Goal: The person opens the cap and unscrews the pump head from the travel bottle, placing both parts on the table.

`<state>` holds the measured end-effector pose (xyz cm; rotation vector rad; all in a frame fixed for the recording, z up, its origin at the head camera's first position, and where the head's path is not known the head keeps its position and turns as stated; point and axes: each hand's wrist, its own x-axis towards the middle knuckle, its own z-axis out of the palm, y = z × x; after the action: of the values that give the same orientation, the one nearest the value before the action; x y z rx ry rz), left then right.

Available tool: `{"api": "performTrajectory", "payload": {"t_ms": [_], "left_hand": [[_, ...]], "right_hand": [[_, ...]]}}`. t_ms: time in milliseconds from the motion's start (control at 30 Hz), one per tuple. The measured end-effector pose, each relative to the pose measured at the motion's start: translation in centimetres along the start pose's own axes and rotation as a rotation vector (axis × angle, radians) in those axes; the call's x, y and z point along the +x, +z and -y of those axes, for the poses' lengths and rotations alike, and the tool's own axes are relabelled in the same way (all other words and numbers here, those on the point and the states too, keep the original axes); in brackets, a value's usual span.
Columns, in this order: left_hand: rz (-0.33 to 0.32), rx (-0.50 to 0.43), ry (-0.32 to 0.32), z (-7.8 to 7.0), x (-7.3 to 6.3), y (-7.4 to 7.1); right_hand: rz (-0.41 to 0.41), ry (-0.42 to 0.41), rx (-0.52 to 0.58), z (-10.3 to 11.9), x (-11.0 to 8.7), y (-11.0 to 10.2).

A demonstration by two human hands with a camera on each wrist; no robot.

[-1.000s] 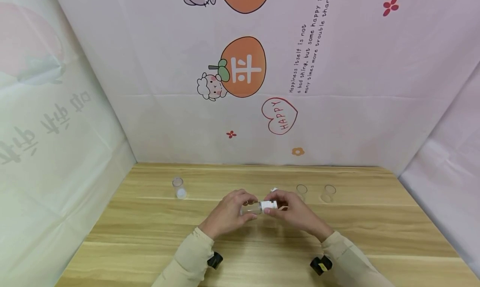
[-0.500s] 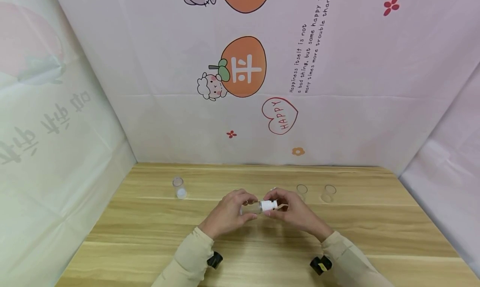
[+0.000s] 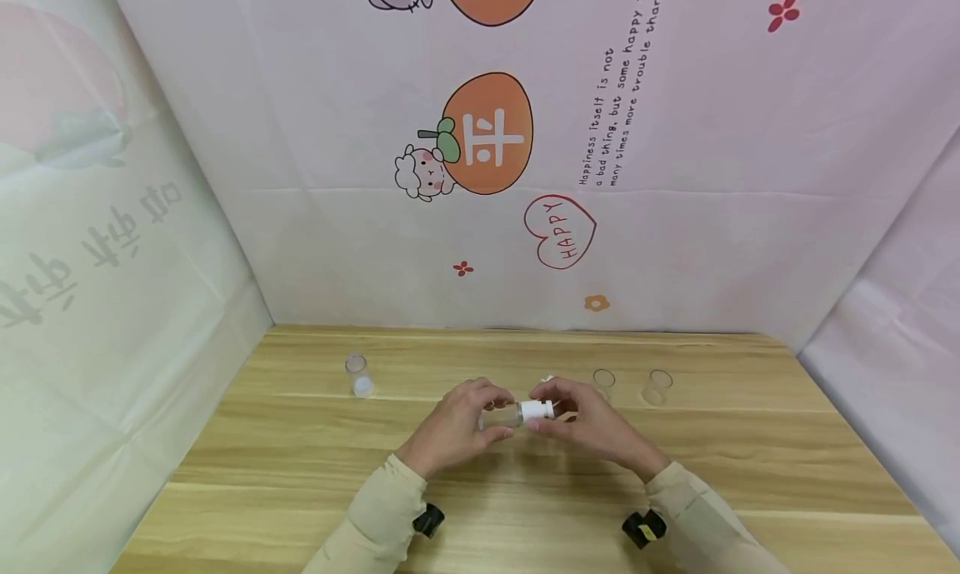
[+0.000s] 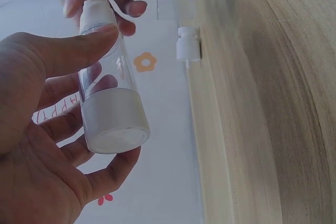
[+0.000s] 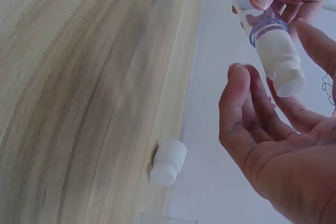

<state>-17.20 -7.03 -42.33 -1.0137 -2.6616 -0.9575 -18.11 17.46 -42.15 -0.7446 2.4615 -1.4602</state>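
My left hand (image 3: 457, 428) grips a clear bottle (image 3: 501, 416) with a white base, held sideways above the table. A white pump top (image 3: 536, 411) sits on the bottle's right end. My right hand (image 3: 596, 428) has its thumb and index finger about this pump top, pinching it in the head view. In the right wrist view its other fingers (image 5: 236, 87) are curled and hold nothing. A second white pump top (image 5: 169, 162) lies on the table beyond my right hand, mostly hidden by it in the head view.
Another clear bottle with a white bottom (image 3: 358, 377) stands at the back left of the wooden table (image 3: 315, 474). Two clear cups or caps, one (image 3: 603, 380) nearer and one (image 3: 657, 386) farther right, stand at the back right. A printed cloth (image 3: 375, 249) hangs behind.
The right hand's fingers and thumb have shifted slightly about the pump top. The left hand and the bottle have stayed almost in place.
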Motion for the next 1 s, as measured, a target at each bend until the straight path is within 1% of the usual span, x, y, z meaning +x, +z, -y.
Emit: {"api": "performTrajectory", "payload": {"t_ms": [100, 233, 300, 367, 667, 1000], "left_hand": [[-0.003, 0.011, 0.005, 0.02, -0.02, 0.03], [-0.008, 0.017, 0.004, -0.07, 0.01, 0.06], [-0.006, 0.015, 0.001, -0.16, 0.01, 0.06], [-0.003, 0.013, -0.001, -0.23, 0.02, 0.06], [0.015, 0.009, -0.007, -0.37, 0.04, 0.12], [0.010, 0.006, 0.000, -0.36, 0.01, 0.11]], "right_hand": [[0.017, 0.037, -0.005, 0.05, -0.05, 0.01], [0.056, 0.116, 0.102, 0.31, -0.04, 0.08], [0.072, 0.140, 0.160, 0.45, -0.05, 0.13], [0.081, 0.155, 0.184, 0.52, -0.03, 0.20], [0.076, 0.157, 0.176, 0.41, -0.01, 0.36], [0.027, 0.106, 0.137, 0.37, -0.09, 0.59]]}}
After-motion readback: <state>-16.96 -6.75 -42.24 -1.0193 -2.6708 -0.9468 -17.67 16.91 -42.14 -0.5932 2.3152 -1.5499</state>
